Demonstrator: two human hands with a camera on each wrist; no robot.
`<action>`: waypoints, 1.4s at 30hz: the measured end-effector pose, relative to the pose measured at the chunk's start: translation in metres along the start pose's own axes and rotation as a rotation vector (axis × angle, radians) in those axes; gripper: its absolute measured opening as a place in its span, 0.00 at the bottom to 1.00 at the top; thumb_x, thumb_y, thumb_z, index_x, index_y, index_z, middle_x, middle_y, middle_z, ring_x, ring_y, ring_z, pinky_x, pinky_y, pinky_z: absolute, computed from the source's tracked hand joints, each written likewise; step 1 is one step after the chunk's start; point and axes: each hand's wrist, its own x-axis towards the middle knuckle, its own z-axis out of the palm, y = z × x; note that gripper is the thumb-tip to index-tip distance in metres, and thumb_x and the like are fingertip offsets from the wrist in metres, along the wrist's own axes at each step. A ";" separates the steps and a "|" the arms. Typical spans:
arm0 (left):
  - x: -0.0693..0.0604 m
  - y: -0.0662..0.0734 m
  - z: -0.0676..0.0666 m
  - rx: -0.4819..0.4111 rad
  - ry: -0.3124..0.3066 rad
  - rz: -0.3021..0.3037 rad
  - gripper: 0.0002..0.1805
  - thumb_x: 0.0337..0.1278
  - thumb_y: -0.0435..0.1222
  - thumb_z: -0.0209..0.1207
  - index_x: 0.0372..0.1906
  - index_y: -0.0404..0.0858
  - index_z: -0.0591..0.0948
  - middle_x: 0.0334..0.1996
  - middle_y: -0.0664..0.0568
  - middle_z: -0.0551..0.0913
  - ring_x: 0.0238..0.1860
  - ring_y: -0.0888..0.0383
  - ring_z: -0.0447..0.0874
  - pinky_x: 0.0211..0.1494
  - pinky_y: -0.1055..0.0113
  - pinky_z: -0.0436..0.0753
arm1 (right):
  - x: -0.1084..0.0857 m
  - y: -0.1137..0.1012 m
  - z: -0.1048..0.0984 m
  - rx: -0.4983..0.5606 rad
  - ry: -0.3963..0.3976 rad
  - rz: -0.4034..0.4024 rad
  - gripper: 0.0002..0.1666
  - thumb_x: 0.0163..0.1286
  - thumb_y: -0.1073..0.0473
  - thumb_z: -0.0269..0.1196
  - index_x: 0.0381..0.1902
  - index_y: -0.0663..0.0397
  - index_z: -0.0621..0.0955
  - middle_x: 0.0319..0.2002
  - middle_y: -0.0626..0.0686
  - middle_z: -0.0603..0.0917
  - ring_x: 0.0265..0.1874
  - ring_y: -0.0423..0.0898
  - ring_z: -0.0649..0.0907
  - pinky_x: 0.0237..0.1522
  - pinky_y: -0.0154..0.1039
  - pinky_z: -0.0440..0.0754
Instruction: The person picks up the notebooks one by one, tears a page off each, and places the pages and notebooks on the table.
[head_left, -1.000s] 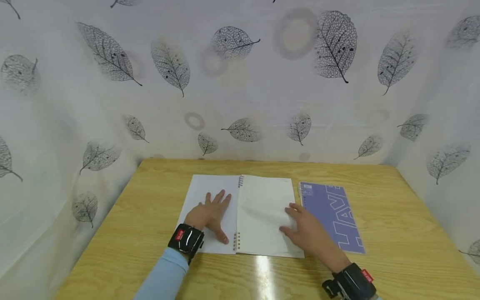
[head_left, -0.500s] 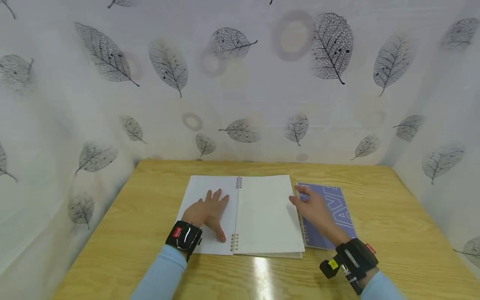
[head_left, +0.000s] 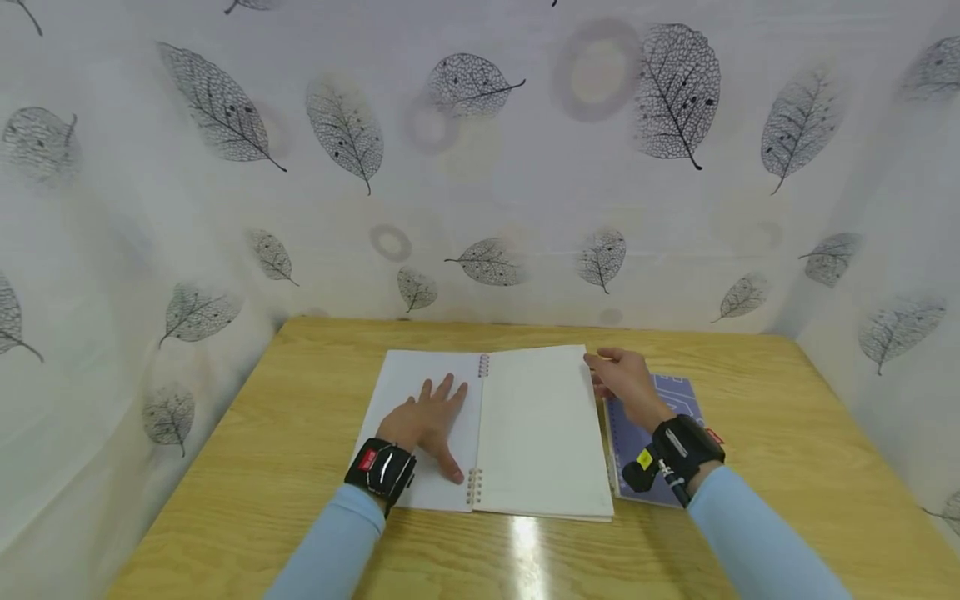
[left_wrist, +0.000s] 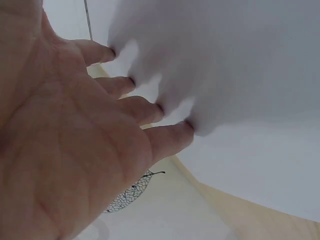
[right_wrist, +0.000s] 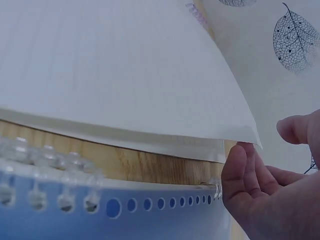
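A spiral notebook lies open, its left page (head_left: 378, 400) and right page (head_left: 540, 433) blank. On the left page rests my left hand (head_left: 423, 425), fingers spread; in the left wrist view the fingertips of this hand (left_wrist: 85, 135) touch the white paper. My right hand (head_left: 626, 383) is at the far right corner of the right page. The right wrist view shows this hand (right_wrist: 280, 190) with bent fingers at and under the lifted page corner (right_wrist: 250, 137), the thumb apart from it.
Right of the open notebook, partly under my right hand and wrist, lies a purple spiral notebook (head_left: 675, 400). Both are on a wooden table (head_left: 247, 442). A leaf-patterned curtain (head_left: 510, 183) hangs behind and at the sides.
My right hand has moved away from the page's middle right edge, up to its far right corner, and the sheet's corner has risen slightly. My left hand has stayed on the left page.
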 end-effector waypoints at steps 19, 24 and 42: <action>0.001 0.009 -0.001 0.044 0.017 -0.054 0.80 0.21 0.56 0.85 0.84 0.44 0.48 0.85 0.45 0.40 0.81 0.28 0.40 0.74 0.26 0.59 | 0.010 0.004 0.010 -0.245 0.133 -0.164 0.21 0.75 0.51 0.62 0.52 0.65 0.83 0.41 0.59 0.84 0.32 0.47 0.80 0.31 0.37 0.77; 0.003 0.006 0.001 0.048 0.003 -0.053 0.81 0.21 0.57 0.84 0.84 0.45 0.46 0.85 0.46 0.39 0.82 0.29 0.39 0.75 0.26 0.58 | 0.009 0.007 0.011 -0.282 0.151 -0.187 0.19 0.74 0.51 0.63 0.48 0.64 0.84 0.39 0.58 0.85 0.33 0.48 0.80 0.32 0.36 0.76; 0.005 0.007 -0.001 0.048 -0.014 -0.060 0.81 0.21 0.58 0.84 0.84 0.47 0.45 0.85 0.49 0.37 0.83 0.31 0.37 0.76 0.28 0.58 | 0.015 0.015 0.004 -0.345 0.133 -0.177 0.18 0.73 0.52 0.64 0.47 0.64 0.86 0.39 0.59 0.87 0.32 0.47 0.82 0.30 0.35 0.77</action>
